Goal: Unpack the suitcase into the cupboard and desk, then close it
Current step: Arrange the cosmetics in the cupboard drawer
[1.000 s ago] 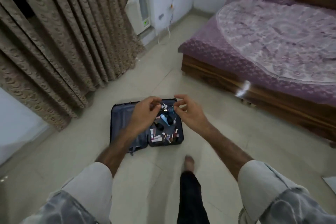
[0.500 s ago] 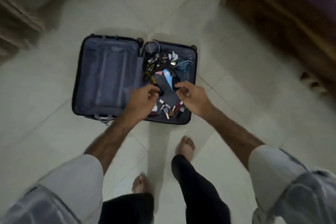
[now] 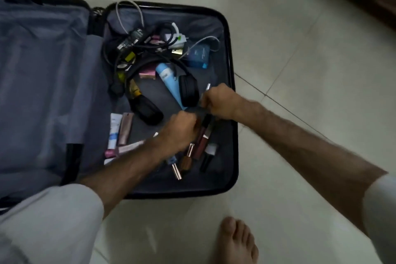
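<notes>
While suitcase [image 3: 232,113] lies open on the floor, still loaded | left hand [image 3: 182,130] fingers curled among cosmetic tubes [image 3: 200,141], hold unclear | right hand [image 3: 218,103] pinches something dark | risk: blurred, hasty grab drops tubes or snags cables [image 3: 137,45].

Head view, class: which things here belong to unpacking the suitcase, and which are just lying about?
Part of the job:
open black suitcase with grey lining
black over-ear headphones
light blue tube
tangled cables and chargers
left hand
right hand

Just there:
pale tiled floor
bare foot
</notes>
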